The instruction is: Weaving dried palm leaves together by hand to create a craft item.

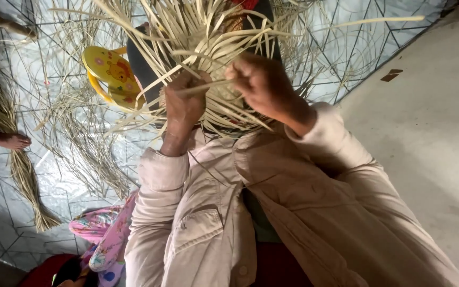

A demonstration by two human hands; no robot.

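Note:
A loose weave of pale flat straw strips fans out in front of me at the top middle. My left hand is closed on some of its strips at the lower edge. My right hand is closed too, pinching one thin strip that runs across to my left hand. Both arms wear a beige jacket. The middle of the weave is hidden behind my hands.
A yellow child's sandal lies to the left on a silver quilted mat strewn with loose strips. A bundle of straw lies far left, beside another person's bare foot. Flowered cloth sits bottom left; grey floor lies right.

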